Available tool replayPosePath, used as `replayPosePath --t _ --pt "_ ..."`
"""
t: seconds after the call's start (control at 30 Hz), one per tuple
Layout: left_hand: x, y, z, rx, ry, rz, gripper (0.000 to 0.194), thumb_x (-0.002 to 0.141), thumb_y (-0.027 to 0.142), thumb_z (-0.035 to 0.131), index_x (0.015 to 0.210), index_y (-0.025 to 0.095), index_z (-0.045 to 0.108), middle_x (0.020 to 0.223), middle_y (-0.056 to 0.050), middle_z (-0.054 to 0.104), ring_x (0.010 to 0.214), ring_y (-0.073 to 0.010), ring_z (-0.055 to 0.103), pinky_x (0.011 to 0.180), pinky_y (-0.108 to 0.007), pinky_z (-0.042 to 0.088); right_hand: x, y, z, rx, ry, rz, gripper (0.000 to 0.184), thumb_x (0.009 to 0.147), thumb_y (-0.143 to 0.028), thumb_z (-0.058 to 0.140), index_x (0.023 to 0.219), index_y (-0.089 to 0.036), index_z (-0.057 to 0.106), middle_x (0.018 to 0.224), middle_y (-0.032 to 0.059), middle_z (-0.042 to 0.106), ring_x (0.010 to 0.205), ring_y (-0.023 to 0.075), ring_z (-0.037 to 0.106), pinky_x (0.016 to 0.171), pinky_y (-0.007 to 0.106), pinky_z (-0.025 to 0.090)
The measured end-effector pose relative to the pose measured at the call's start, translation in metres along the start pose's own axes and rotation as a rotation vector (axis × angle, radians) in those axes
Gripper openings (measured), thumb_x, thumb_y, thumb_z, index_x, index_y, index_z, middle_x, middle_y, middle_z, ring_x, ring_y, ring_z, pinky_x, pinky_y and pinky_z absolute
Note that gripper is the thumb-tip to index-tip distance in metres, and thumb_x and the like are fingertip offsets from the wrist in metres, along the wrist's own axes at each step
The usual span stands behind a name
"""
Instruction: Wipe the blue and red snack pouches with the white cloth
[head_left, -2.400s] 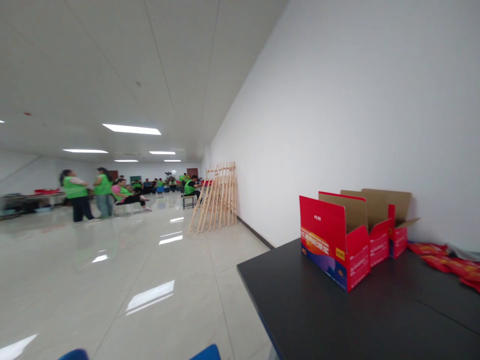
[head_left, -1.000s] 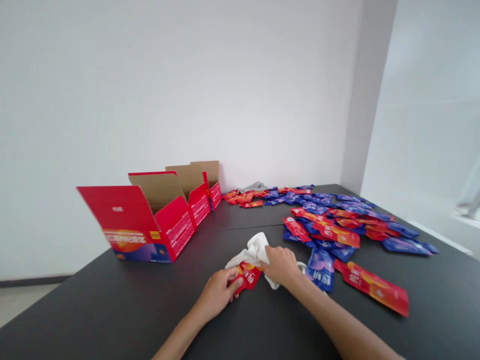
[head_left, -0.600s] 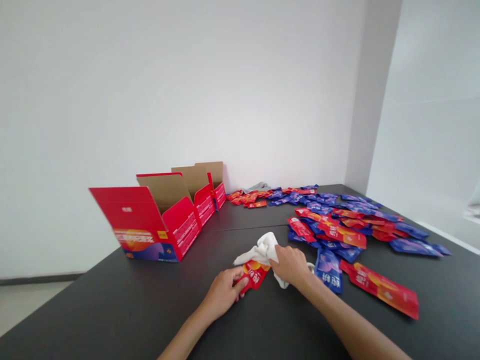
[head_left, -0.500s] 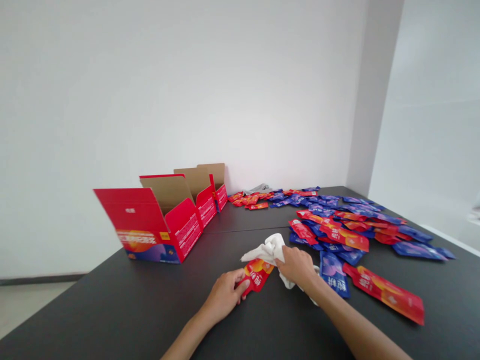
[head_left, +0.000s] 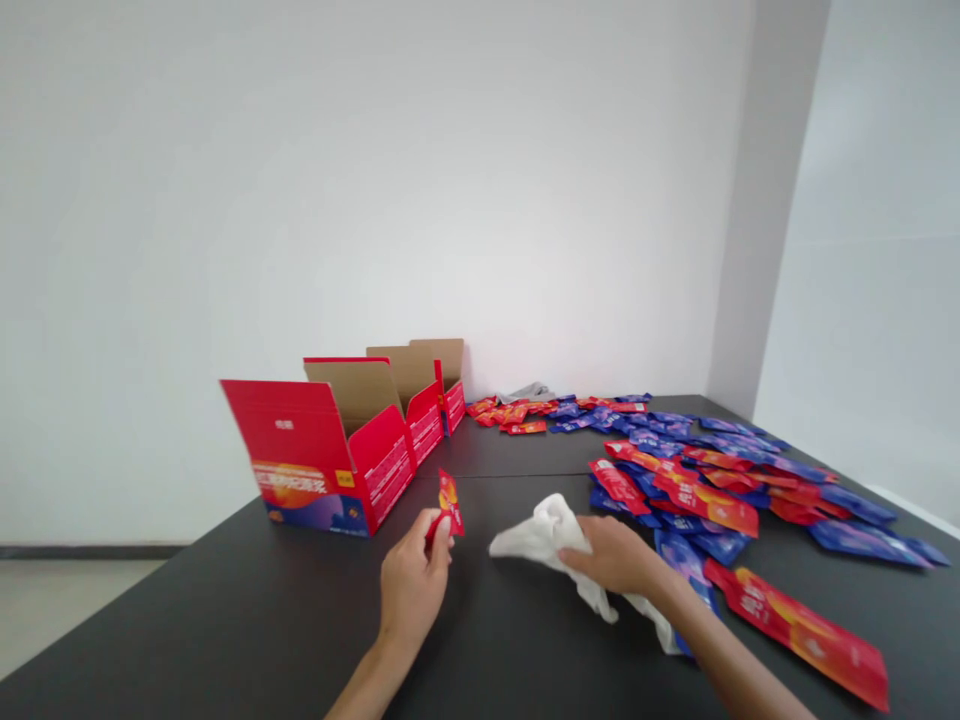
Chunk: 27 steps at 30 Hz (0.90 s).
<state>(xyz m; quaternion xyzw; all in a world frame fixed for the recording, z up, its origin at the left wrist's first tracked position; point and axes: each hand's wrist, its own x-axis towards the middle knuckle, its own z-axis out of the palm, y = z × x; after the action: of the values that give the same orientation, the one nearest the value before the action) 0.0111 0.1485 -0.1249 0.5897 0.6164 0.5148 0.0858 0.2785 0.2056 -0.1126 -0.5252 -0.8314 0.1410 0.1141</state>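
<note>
Raised above the black table, my left hand (head_left: 414, 575) pinches a red pouch (head_left: 450, 500) with an orange print, seen at a slant between thumb and fingers. A white cloth (head_left: 551, 535) is bunched in my right hand (head_left: 616, 553), low over the tabletop; one end trails under my right forearm. Beside that forearm lie a blue pouch (head_left: 682, 560), partly covered by the arm and cloth, and a larger-looking red pouch (head_left: 802, 630). The nearest open red box (head_left: 300, 450) stands left of my left hand, its inside hidden from this angle.
More open boxes (head_left: 424, 420) stand in a row behind the nearest one. A spread of red and blue pouches (head_left: 697, 490) covers the table's right side and reaches the back. Grey cloth (head_left: 529, 391) lies near the white wall.
My left hand has lifted the red pouch off the table and moved it left, away from the cloth. My right hand keeps the cloth and has shifted slightly right. The view has turned a little.
</note>
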Motion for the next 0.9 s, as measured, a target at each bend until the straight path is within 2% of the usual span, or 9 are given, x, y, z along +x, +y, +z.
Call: replayPosePath --t 0.1,0.2,0.27,0.37,0.43,0.6,0.7,0.77,0.9 --pt "0.002 0.002 -0.004 -0.161 0.021 -0.03 0.027 0.09 0.046 0.047 0.08 0.022 0.054 0.065 0.004 0.056 0.059 -0.0146 0.054 0.063 -0.025 0.038 -0.009 -0.008 0.003 -0.018 -0.118 -0.171 0.048 0.08 -0.058 0.058 0.104 -0.017 0.06 0.101 0.0129 0.067 0.097 0.0329 0.061 0.085 0.041 0.04" --pt "0.005 0.005 -0.005 -0.339 -0.069 -0.069 0.029 0.087 0.047 0.053 0.074 0.02 0.054 0.062 0.005 0.054 0.054 -0.0119 0.05 0.056 -0.022 0.038 -0.011 -0.017 0.003 0.057 0.067 -0.214 0.044 0.081 -0.055 0.059 0.104 -0.017 0.057 0.101 0.0092 0.064 0.098 0.0275 0.059 0.09 0.039 0.038" --pt "0.005 0.007 -0.005 -0.46 -0.162 -0.107 0.03 0.085 0.046 0.056 0.073 0.019 0.054 0.06 0.005 0.052 0.052 -0.01 0.047 0.053 -0.021 0.037 -0.011 -0.023 0.003 0.097 0.183 -0.239 0.049 0.08 -0.049 0.063 0.116 -0.017 0.054 0.111 0.0093 0.06 0.105 0.0261 0.055 0.095 0.039 0.036" --pt "0.002 0.01 -0.002 -0.625 -0.314 -0.177 0.027 0.083 0.044 0.062 0.077 0.017 0.057 0.061 0.005 0.051 0.052 -0.0083 0.045 0.052 -0.019 0.037 -0.013 -0.036 0.009 0.133 0.203 -0.33 0.077 0.073 -0.044 0.071 0.139 -0.02 0.038 0.132 0.0103 0.049 0.12 0.0272 0.045 0.106 0.041 0.028" --pt "-0.002 0.012 -0.001 -0.71 -0.419 -0.222 0.025 0.081 0.041 0.066 0.08 0.016 0.06 0.064 0.004 0.052 0.054 -0.0079 0.046 0.052 -0.018 0.039 -0.016 -0.045 0.014 0.151 0.172 -0.4 0.087 0.072 -0.042 0.073 0.145 -0.023 0.03 0.138 0.0091 0.044 0.125 0.0274 0.041 0.11 0.042 0.024" --pt "-0.008 0.016 -0.003 -0.847 -0.565 -0.3 0.023 0.079 0.036 0.07 0.076 0.015 0.063 0.067 0.003 0.053 0.057 -0.0065 0.046 0.055 -0.017 0.041 -0.023 -0.061 0.021 0.217 0.196 -0.478 0.056 0.093 -0.029 0.048 0.146 -0.024 0.029 0.135 0.0067 0.048 0.123 0.0213 0.043 0.109 0.037 0.028" --pt "-0.012 0.018 -0.006 -0.884 -0.603 -0.346 0.025 0.075 0.037 0.074 0.082 0.014 0.066 0.071 0.0 0.058 0.058 -0.0071 0.049 0.056 -0.017 0.043 -0.023 -0.062 0.021 0.267 0.226 -0.477 0.071 0.088 -0.035 0.059 0.148 -0.02 0.024 0.141 0.0086 0.042 0.127 0.0215 0.038 0.109 0.035 0.027" --pt "-0.015 0.019 -0.008 -0.903 -0.641 -0.38 0.029 0.071 0.037 0.078 0.084 0.013 0.068 0.073 -0.002 0.061 0.06 -0.0093 0.053 0.058 -0.02 0.045 -0.021 -0.061 0.022 0.282 0.214 -0.488 0.079 0.081 -0.043 0.068 0.145 -0.019 0.029 0.139 0.0093 0.044 0.126 0.023 0.039 0.109 0.036 0.028" --pt "-0.018 0.022 -0.012 -0.985 -0.65 -0.534 0.036 0.061 0.036 0.085 0.086 0.014 0.071 0.083 -0.006 0.068 0.073 -0.0167 0.063 0.069 -0.027 0.05 -0.017 -0.059 0.028 0.288 0.178 -0.483 0.053 0.074 -0.055 0.072 0.111 -0.019 0.058 0.111 0.0071 0.06 0.107 0.0249 0.052 0.1 0.037 0.036"
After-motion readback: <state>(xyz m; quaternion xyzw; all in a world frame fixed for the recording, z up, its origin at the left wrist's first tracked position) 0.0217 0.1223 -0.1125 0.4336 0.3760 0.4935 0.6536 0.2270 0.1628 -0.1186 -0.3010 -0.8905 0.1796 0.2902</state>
